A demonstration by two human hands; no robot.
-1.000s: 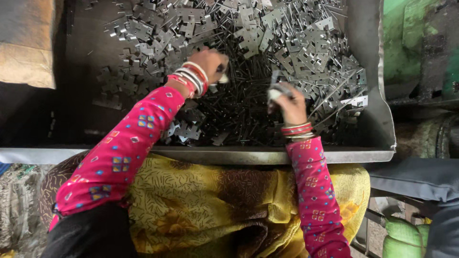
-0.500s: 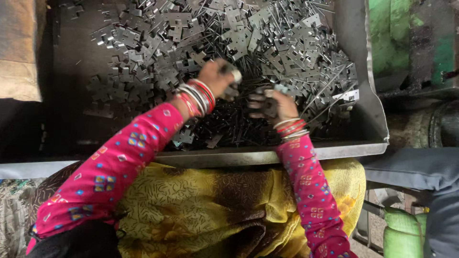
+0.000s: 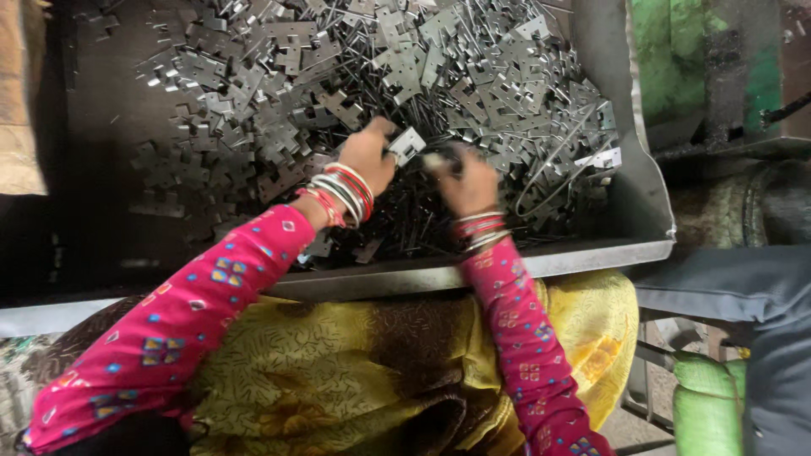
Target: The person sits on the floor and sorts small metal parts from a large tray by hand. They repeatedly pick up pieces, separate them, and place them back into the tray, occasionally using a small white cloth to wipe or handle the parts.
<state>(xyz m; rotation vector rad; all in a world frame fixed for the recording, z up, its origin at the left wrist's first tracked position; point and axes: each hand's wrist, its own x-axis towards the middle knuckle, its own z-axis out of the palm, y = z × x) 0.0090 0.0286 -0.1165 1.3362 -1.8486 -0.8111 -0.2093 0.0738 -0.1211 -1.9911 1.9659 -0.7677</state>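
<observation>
Flat grey metal plate [image 3: 407, 145], cut with notched corners, sits pinched in the fingers of the left hand [image 3: 367, 156], raised a little above the heap at the middle of the tray. Just to its right the right hand [image 3: 470, 181] is curled shut over something small and pale at its fingertips; what that is cannot be told, as the fingers hide most of it. The two hands are close together, nearly meeting over the plate. Both wrists carry stacked bangles [image 3: 342, 192] in red, white and silver, and both arms are in bright pink sleeves [image 3: 194, 325] with small coloured squares. Around and beneath the hands lies a deep pile of stamped metal pieces [image 3: 338, 76], cross-like and notched, mixed with thin straight rods [image 3: 498, 34] and a few bent wire loops [image 3: 549, 173] on the right side. All of it fills a large grey metal tray [image 3: 591, 253] with a raised front lip and a slanted right wall. Below the lip, yellow patterned cloth [image 3: 338, 371] covers the person's lap. Beyond the tray's right wall stands green-painted machinery [image 3: 676, 59], and a light green bundle [image 3: 705, 405] lies near the lower right corner.
</observation>
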